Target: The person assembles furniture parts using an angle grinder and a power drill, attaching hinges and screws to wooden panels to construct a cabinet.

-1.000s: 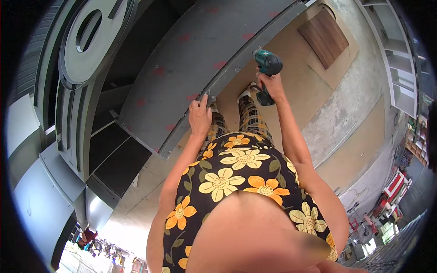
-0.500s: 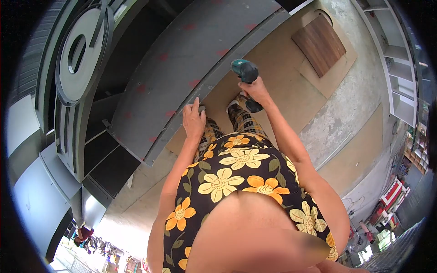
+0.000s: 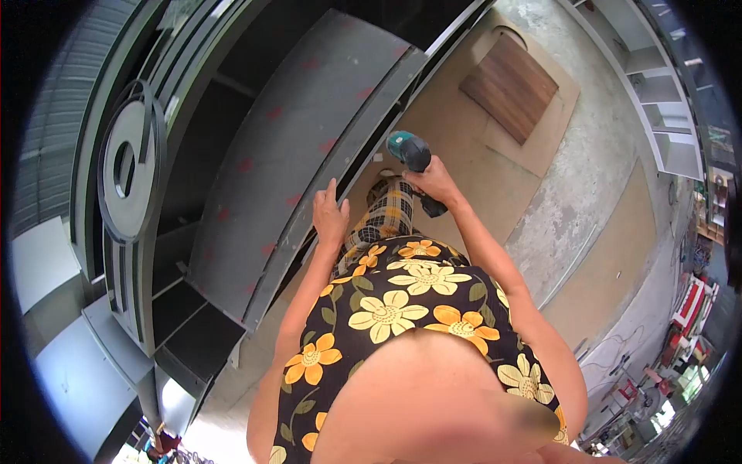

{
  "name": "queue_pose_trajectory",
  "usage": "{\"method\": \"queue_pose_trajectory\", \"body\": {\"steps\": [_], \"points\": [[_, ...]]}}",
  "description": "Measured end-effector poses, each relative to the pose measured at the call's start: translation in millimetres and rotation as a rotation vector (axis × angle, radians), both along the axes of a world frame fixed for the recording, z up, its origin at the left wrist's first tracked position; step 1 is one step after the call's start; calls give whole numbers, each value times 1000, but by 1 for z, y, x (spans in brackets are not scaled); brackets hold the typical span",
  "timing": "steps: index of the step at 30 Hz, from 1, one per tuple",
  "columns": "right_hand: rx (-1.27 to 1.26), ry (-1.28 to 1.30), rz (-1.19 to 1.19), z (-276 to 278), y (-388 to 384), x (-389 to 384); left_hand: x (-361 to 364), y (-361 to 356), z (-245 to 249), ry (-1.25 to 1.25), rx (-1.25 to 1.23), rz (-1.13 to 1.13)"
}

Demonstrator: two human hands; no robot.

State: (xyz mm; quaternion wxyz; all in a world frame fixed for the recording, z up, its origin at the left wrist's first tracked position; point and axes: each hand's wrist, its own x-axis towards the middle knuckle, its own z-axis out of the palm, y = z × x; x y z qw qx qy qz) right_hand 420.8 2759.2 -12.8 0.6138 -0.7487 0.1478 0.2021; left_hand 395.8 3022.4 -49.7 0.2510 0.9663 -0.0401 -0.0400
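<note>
My right hand (image 3: 434, 182) grips a teal-and-black cordless drill (image 3: 411, 152) by its handle, held over the floor with its battery base pointing down toward my legs. At the front edge of a big dark grey panel (image 3: 309, 131) with red marks is my left hand (image 3: 331, 218), its fingers stretched out and the index finger lying along that edge. The panel lies flat on a dark cabinet frame (image 3: 433, 69), whose long rail shows along the panel's front. The drill is apart from the panel.
A dark wood-grain board (image 3: 510, 89) lies on brown sheeting on the floor. White shelving (image 3: 672, 139) stands at the far right. To the left is a tall dark unit with an oval ring piece (image 3: 127, 174). My plaid-trousered legs (image 3: 386, 213) are close to the cabinet.
The panel has shifted inward over the cabinet, and a dark gap and rail now show along its front. My left hand stays at its edge; the drill remains in my right hand. The view has turned slightly.
</note>
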Motion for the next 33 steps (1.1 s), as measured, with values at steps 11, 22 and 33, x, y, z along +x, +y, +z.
{"method": "queue_pose_trajectory", "body": {"steps": [11,22,33], "points": [[-156,-298,-53,6,-103,44,96,-88,1,105,-92,-13],[-236,-107,-94,33,-220,120,247,-222,27,38,-273,-108],[-236,-202,-204,19,-321,171,314,-323,25,134,-482,-79]]}}
